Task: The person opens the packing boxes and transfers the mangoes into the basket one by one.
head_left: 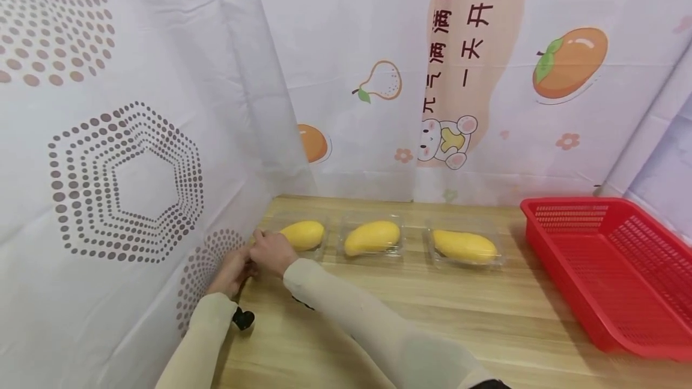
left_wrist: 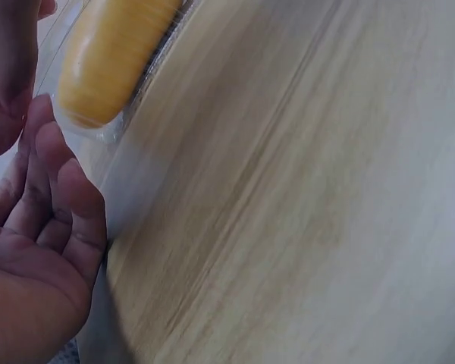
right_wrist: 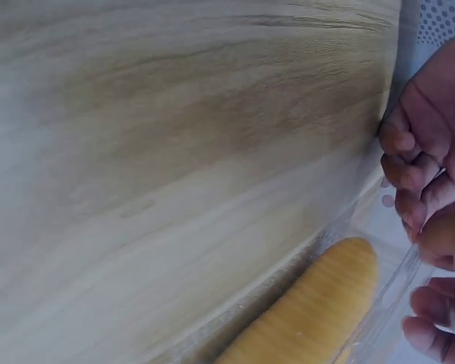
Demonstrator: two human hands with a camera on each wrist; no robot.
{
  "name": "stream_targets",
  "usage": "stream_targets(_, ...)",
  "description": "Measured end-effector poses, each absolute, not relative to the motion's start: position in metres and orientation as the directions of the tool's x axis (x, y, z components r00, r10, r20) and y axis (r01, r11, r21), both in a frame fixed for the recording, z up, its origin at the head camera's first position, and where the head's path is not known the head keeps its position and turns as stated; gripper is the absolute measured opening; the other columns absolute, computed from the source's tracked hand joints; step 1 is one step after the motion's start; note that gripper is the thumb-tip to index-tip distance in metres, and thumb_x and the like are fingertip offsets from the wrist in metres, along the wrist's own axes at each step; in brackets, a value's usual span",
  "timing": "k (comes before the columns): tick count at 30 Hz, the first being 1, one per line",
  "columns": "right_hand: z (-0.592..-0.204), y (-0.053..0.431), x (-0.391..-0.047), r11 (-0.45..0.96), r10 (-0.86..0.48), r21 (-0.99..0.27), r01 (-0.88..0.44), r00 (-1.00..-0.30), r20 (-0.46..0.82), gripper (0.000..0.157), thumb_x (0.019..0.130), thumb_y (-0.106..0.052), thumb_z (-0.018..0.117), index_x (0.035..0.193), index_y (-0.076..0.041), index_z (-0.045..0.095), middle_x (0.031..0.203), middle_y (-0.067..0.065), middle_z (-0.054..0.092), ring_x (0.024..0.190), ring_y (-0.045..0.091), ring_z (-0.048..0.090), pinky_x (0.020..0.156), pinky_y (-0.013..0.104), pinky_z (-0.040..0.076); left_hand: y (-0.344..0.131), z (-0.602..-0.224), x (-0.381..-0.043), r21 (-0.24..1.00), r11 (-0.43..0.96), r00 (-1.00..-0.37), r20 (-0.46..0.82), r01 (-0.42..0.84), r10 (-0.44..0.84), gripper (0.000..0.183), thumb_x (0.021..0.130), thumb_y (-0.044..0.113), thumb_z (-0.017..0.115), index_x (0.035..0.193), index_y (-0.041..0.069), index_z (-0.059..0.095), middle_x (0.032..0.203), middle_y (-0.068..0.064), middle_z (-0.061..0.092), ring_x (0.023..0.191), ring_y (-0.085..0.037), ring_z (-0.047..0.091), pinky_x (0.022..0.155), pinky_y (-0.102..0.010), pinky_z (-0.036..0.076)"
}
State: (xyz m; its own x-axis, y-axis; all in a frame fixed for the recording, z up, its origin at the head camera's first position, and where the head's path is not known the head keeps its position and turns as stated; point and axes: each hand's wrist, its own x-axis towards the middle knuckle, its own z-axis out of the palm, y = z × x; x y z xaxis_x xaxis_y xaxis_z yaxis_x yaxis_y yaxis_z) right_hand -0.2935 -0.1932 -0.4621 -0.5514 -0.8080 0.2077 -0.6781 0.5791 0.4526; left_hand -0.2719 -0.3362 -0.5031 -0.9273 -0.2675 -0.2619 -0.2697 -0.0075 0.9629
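Note:
Three yellow mangoes lie in separate clear plastic boxes along the back of the table: a left mango (head_left: 304, 235), a middle mango (head_left: 373, 237) and a right mango (head_left: 465, 247). Both hands meet at the left end of the left box. My right hand (head_left: 272, 252) pinches clear plastic film stretched from that box. Close against it, my left hand (head_left: 233, 272) has curled fingers, their tips at the film's edge. In the left wrist view the film runs over the mango (left_wrist: 117, 61) to the fingertips. The right wrist view shows faint ripples across the mango (right_wrist: 307, 311).
A red plastic basket (head_left: 600, 272) stands at the right of the wooden table (head_left: 432, 311). White printed curtains (head_left: 351, 17) hang behind the table and along its left side, close to my left arm.

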Motion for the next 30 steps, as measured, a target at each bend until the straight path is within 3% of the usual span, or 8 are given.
stream_targets(7,-0.464,-0.199,-0.295,0.567,-0.814,0.487,-0.664,-0.541,0.21,0.019,0.106,-0.026,0.06,0.111,-0.025,0.078,0.104,-0.001,0.063,0.081,0.009,0.062,0.066,0.023,0.057,-0.329,-0.501,-0.276,0.943,-0.017,-0.898,-0.323,-0.333,-0.298,0.017,0.096,0.008,0.052,0.081,0.011,0.061,0.072,0.001,0.059,0.066,-0.016,0.055,0.064,-0.033,0.052)
stream_targets(17,-0.469,-0.204,-0.299,0.614,-0.784,0.447,-0.65,-0.569,0.249,0.018,0.1,-0.037,0.067,0.105,-0.023,0.078,0.096,-0.001,0.062,0.072,0.007,0.058,0.058,0.022,0.054,-0.329,-0.504,-0.278,0.948,0.016,-0.906,-0.298,-0.317,-0.301,0.018,0.093,0.0,0.045,0.083,0.007,0.059,0.08,-0.002,0.06,0.069,-0.019,0.057,0.064,-0.034,0.054)
stream_targets(24,-0.473,-0.203,-0.299,0.607,-0.789,0.529,-0.593,-0.531,0.31,0.025,0.107,-0.019,0.053,0.097,-0.019,0.076,0.087,-0.003,0.06,0.067,0.004,0.051,0.051,0.019,0.05,-0.328,-0.497,-0.274,0.952,0.027,-0.915,-0.286,-0.306,-0.284,0.016,0.093,0.001,0.048,0.084,0.007,0.059,0.08,-0.001,0.058,0.07,-0.018,0.056,0.067,-0.035,0.054)
stream_targets(30,-0.473,-0.206,-0.299,0.593,-0.796,0.547,-0.591,-0.535,0.284,0.026,0.109,-0.02,0.051,0.099,-0.019,0.076,0.089,-0.003,0.06,0.073,0.004,0.05,0.053,0.016,0.049,-0.33,-0.496,-0.275,0.954,0.02,-0.913,-0.28,-0.299,-0.298,0.015,0.093,0.002,0.05,0.08,0.009,0.055,0.077,0.0,0.054,0.069,-0.018,0.053,0.066,-0.033,0.052)
